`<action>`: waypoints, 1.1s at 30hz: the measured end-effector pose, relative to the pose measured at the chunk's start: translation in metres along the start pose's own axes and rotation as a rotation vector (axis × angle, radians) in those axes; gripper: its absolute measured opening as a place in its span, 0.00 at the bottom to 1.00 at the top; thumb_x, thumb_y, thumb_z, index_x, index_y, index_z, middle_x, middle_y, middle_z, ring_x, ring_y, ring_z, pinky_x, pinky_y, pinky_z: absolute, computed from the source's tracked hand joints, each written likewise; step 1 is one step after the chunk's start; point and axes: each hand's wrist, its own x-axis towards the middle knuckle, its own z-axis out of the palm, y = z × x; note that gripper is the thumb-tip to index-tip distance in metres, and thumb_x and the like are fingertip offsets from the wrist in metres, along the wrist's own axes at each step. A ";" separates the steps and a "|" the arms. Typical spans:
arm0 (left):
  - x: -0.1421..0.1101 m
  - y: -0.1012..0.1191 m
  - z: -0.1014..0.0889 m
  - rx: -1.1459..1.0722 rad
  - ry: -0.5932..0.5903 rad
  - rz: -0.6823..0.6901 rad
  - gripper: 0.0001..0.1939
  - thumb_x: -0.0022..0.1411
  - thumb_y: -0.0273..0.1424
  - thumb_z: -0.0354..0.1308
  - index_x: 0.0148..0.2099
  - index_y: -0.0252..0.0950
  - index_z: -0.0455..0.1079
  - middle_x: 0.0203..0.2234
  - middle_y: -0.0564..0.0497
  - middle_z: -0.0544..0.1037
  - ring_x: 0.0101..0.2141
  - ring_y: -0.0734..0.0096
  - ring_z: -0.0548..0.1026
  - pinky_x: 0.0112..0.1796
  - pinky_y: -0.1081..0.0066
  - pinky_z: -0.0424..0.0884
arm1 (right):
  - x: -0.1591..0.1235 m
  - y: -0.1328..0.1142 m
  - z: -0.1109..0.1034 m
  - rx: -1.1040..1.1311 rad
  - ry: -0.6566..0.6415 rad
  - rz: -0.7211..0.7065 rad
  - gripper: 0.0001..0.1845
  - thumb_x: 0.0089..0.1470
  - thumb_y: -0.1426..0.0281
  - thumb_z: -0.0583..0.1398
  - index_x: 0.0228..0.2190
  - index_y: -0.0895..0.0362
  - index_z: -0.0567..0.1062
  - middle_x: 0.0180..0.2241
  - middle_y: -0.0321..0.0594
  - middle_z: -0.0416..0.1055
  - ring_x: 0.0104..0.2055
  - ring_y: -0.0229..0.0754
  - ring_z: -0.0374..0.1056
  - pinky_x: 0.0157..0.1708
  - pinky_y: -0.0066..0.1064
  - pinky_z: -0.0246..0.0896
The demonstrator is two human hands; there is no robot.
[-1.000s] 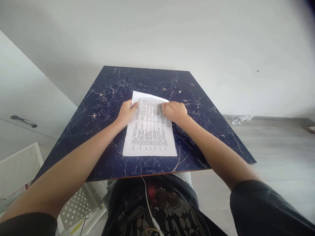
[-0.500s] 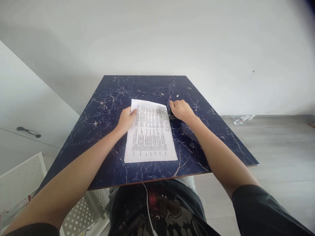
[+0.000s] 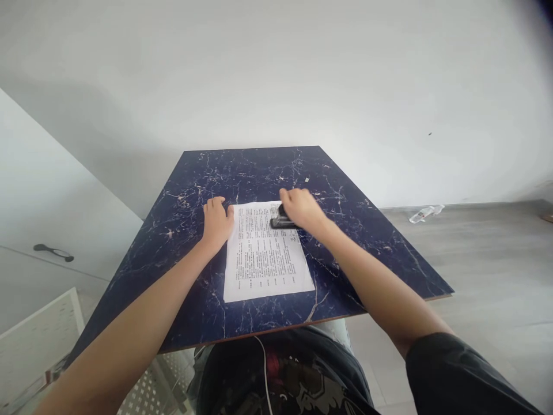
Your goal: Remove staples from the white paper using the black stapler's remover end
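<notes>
Head view: right hand [image 3: 303, 208] is gripping a black stapler [image 3: 282, 223] over the printed paper [image 3: 264, 259]; left hand [image 3: 215, 222] is resting, fingers spread, at its edge. I'm not seeing whether it's stapled yet.

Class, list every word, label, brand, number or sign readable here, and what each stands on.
Nothing can be read.
White paper: rows of print, too small to read.
Its right edge: dark marks, too small to read.
Dark shirt: a printed design, no legible words.
</notes>
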 end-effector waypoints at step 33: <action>0.019 -0.039 -0.002 -0.154 0.100 -0.193 0.05 0.65 0.30 0.52 0.39 0.39 0.69 0.37 0.43 0.75 0.44 0.54 0.74 0.51 0.53 0.71 | 0.043 0.135 -0.010 0.030 -0.575 -0.809 0.29 0.72 0.53 0.49 0.69 0.43 0.62 0.74 0.31 0.49 0.76 0.44 0.42 0.75 0.47 0.31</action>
